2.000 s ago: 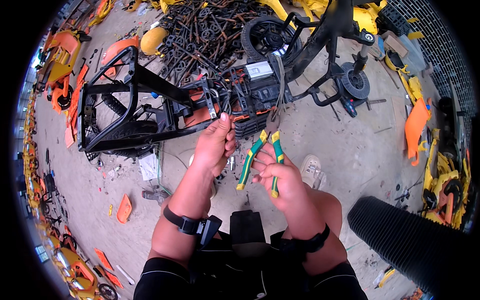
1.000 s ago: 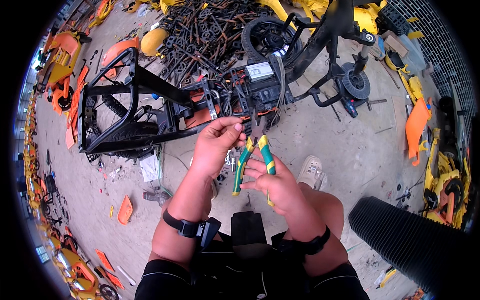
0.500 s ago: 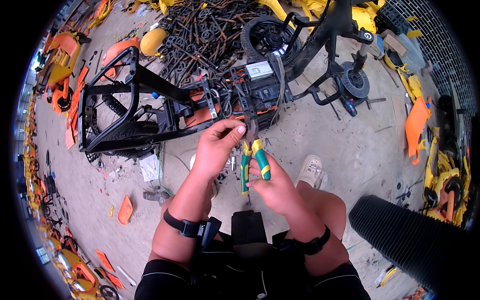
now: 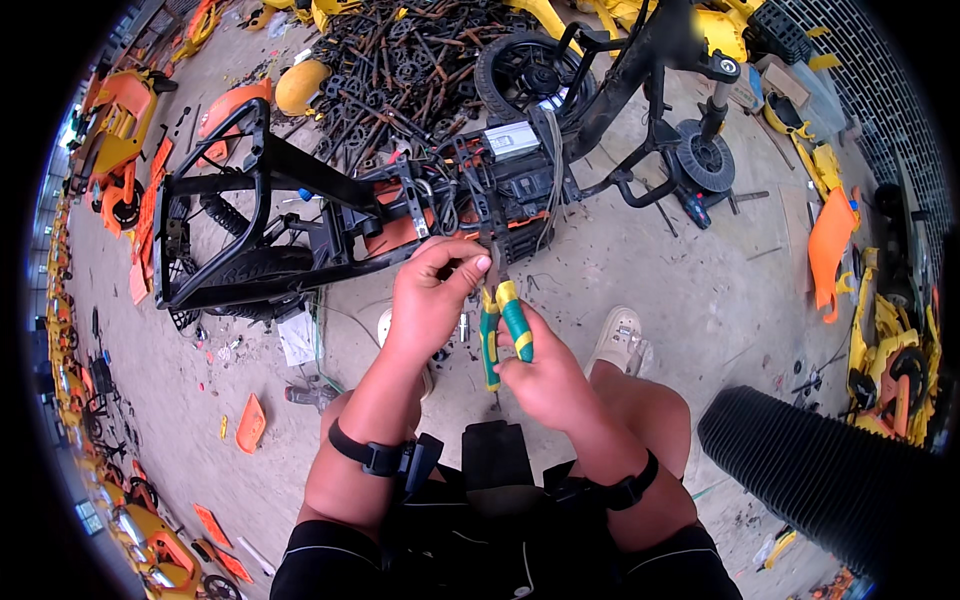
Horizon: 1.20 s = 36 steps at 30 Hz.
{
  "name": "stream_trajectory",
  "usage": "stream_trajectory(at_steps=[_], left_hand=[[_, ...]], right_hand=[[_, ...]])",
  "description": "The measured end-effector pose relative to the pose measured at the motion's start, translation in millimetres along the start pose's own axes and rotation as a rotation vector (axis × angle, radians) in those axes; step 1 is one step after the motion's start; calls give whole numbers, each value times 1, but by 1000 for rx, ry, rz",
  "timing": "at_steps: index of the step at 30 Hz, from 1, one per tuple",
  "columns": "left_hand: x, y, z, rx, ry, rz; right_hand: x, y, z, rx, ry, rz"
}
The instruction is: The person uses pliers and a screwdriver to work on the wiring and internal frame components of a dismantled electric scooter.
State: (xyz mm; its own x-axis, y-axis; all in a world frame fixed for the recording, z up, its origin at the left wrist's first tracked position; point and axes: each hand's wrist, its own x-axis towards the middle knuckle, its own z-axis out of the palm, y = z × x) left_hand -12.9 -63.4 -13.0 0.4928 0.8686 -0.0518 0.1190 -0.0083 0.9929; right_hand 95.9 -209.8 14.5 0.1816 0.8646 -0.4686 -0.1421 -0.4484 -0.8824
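The green-and-yellow pliers (image 4: 514,322) are lying in the right hand (image 4: 546,374), their head pointing away from the person, toward the near side of a stripped black vehicle frame (image 4: 322,180). The right fingers are wrapping around the handles, which are now standing close together; two seconds ago they were spreading wide. This is suggesting that the jaws are also nearer to closing. The left hand (image 4: 430,290) is curling almost closed just beside the pliers' head, its thumb resting against the bent forefinger, while earlier the thumb was pointing up. Whether these fingers or the jaws are pinching some small part, I cannot tell, because they are appearing too small. Farther out, a silver box (image 4: 512,141) is sitting on the frame, and dark metal parts (image 4: 400,85) are lying heaped behind it.
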Motion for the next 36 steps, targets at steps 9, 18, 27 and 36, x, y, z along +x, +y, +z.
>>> stream_trajectory(at_steps=[9, 18, 27, 36], left_hand=[[1, 0, -2, -154, -24, -35], [2, 16, -6, -754, -201, -323], [1, 19, -7, -999, -240, -376], [2, 14, -7, -1007, -245, -373]], right_hand=[[-5, -17, -3, -96, 31, 37], [-4, -6, -7, 199, -132, 1], [-5, -7, -8, 343, -285, 3], [-6, -16, -8, 448, -319, 32]])
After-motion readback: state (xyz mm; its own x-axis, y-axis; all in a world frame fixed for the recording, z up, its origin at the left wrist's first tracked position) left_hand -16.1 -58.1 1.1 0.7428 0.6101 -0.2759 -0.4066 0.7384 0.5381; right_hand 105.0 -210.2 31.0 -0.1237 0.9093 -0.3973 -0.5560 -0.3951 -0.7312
